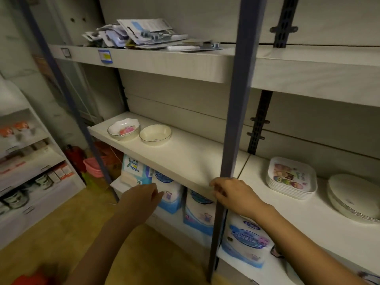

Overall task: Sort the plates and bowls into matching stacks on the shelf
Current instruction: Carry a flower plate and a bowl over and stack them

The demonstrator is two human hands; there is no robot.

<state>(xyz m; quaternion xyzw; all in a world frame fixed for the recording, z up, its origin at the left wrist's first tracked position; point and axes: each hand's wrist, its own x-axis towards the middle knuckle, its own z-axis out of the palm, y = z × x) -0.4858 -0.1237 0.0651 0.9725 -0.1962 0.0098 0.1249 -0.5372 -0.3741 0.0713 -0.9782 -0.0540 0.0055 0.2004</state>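
Note:
On the middle shelf (185, 159) at the far left stand two bowls side by side: a scalloped white bowl with a pink flower print (124, 128) and a plain cream bowl (155, 134). Right of the blue post, a stack of square cartoon-print plates (292, 177) sits beside a stack of round white plates (353, 198). My left hand (141, 197) hovers below the shelf's front edge with loosely curled fingers, holding nothing. My right hand (230, 192) rests at the shelf's front edge next to the post, fingers bent, holding nothing.
A blue upright post (236, 112) splits the shelving. The top shelf holds a heap of packaged goods (144, 36). Tissue packs (201, 210) fill the shelf below. A pink basket (93, 166) and a red extinguisher (75, 157) stand on the floor at left.

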